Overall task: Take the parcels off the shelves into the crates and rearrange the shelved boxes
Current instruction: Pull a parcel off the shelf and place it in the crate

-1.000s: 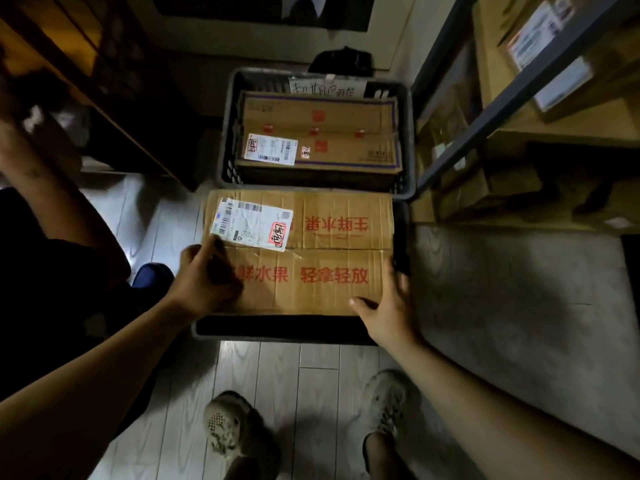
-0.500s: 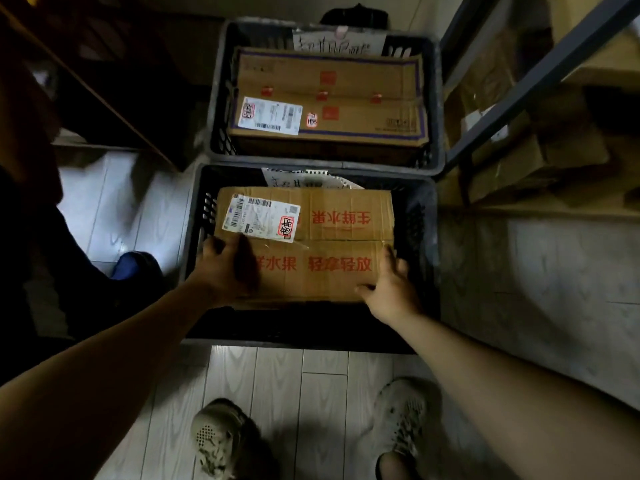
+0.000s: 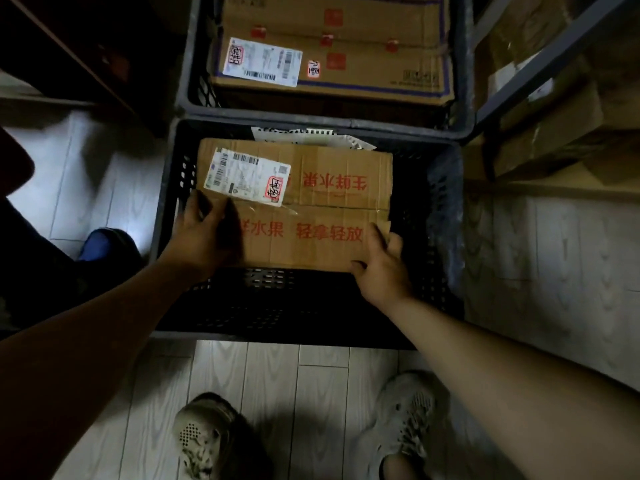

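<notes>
While light is this poor, much is hard to read: left side nearly black, and the dim shelved boxes point(image 3: 554, 126) behind the grey metal shelf frame point(image 3: 540, 64) at right are cut off by the pic edge. Far grey plastic crate point(image 3: 325, 116) is cut off at top, so its taped cardboard box w/ purple border point(image 3: 346, 71) is only partly seen. White paper point(image 3: 311, 136) pokes out behind the parcel, rest hidden. Can't tell if parcel bottom touches crate floor.

Brown cardboard parcel w/ red print point(image 3: 311, 237) is inside the near black plastic crate point(image 3: 304, 306), toward its far wall. White shipping label point(image 3: 247, 180) is on top.

My left hand point(image 3: 204, 233) grips near-left corner, fingers over top face, thumb hidden. My right hand point(image 3: 381, 268) grips near-right corner, fingers curled round side edge.

Vs 0.5 s ago: parcel lower in crate, same corners gripped. View closer, far crate's back rim gone.

Counts: crates 2; boxes in crates 2 (1 each); shipping labels 2; hands 2; beige shoes point(image 3: 201, 434) 2, on pale plank floor point(image 3: 311, 393).
</notes>
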